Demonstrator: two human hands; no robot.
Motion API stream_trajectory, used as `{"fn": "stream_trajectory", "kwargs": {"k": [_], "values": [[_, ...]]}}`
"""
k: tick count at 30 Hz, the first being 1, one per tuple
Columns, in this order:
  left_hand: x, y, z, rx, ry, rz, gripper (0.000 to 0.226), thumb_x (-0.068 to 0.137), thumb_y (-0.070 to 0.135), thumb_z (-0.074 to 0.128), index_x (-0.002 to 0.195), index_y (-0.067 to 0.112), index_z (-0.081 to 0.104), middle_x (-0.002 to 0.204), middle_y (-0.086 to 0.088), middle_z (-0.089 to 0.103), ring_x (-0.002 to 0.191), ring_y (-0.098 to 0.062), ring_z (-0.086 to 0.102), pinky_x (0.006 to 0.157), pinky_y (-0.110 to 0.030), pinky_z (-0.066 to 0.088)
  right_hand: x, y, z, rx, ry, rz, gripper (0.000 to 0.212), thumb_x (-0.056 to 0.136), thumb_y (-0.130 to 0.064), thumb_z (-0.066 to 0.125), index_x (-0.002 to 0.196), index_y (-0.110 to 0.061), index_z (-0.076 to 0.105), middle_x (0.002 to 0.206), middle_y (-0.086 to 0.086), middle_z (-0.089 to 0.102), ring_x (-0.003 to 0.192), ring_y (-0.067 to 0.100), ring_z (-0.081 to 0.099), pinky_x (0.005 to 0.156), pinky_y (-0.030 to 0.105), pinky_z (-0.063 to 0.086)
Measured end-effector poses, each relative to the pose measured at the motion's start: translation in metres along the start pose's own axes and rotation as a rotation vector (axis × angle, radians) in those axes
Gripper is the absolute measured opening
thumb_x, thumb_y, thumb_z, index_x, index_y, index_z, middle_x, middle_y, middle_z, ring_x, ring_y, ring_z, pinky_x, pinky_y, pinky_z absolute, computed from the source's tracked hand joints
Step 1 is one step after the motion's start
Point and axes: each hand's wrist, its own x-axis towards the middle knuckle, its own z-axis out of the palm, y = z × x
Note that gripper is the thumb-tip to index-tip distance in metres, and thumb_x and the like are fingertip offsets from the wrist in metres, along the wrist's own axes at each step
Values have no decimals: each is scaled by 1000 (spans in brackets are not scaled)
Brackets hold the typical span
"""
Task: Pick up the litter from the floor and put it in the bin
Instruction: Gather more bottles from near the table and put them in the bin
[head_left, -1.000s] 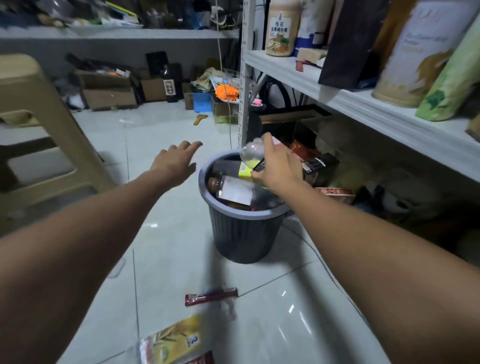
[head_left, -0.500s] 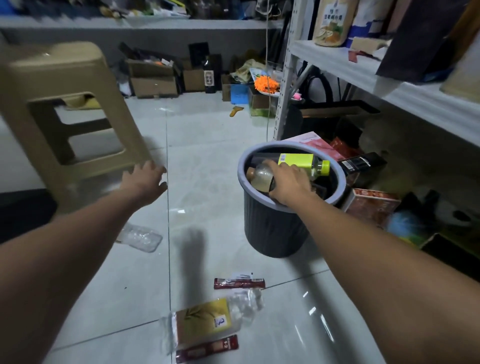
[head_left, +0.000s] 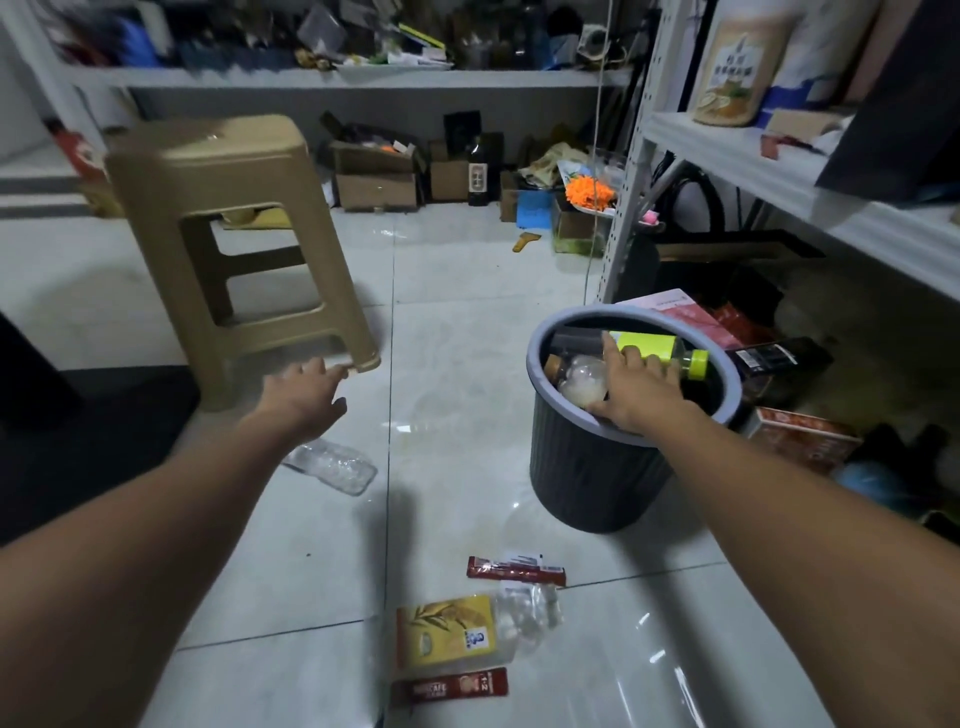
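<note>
A dark grey ribbed bin (head_left: 587, 483) stands on the tiled floor at centre right. Inside it, on top of other litter, lies a clear plastic bottle (head_left: 654, 345) with a yellow-green label and cap. My right hand (head_left: 636, 387) rests on this bottle, fingers curled over it. My left hand (head_left: 306, 397) hovers open and empty near the stool's leg. On the floor lie a crushed clear bottle (head_left: 332, 465), a red sachet (head_left: 514, 569), a yellow-labelled bottle (head_left: 452, 631) and a red coffee sachet (head_left: 449, 688).
A tan plastic stool (head_left: 228, 244) stands at the left. A metal shelf rack (head_left: 779, 171) with packets runs along the right, with boxes (head_left: 800, 441) on the floor beneath it. Cardboard boxes (head_left: 376, 179) and clutter line the far wall.
My right hand brought the bottle down from above the rim and laid it inside the bin. My left hand swung left towards the stool. The view shifted left.
</note>
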Motion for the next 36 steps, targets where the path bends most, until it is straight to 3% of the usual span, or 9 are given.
{"fn": "stream_trajectory", "kwargs": {"k": [4,8,18,29,36], "values": [[-12,-8,-7,-1,-14,-33,48,97,37,43,142,23,33,140,-10,37,129,-31,36,104,-47,32,-9,-21,-15,-11,207,-88,79,90,-31,58,153,-20,11,147,12,31,132,33,33,109,48,24],[-19,-5,-12,-7,-8,-26,49,97,38,43,143,23,32,141,-10,36,130,-31,36,104,-48,32,-20,-52,-26,16,306,-152,67,92,-29,53,150,-20,21,144,11,39,129,32,37,104,42,29],[-36,-4,-8,-42,15,-20,49,97,37,44,142,23,33,145,-4,36,132,-27,36,104,-50,32,-50,-96,-24,2,306,-223,56,94,-35,52,144,-20,33,138,8,43,129,30,38,104,41,28],[-68,-52,24,-37,-83,-132,49,97,37,44,142,24,32,143,-6,35,132,-27,35,103,-45,34,-60,-142,-26,74,293,-302,49,97,-35,47,142,-19,36,137,8,44,126,28,38,104,40,26],[-87,-56,19,-75,-41,-197,52,97,36,43,145,22,29,145,-9,34,132,-30,35,104,-47,33,-77,-173,-21,107,300,-361,47,96,-34,48,140,-19,39,136,8,45,126,28,40,102,39,28]]}}
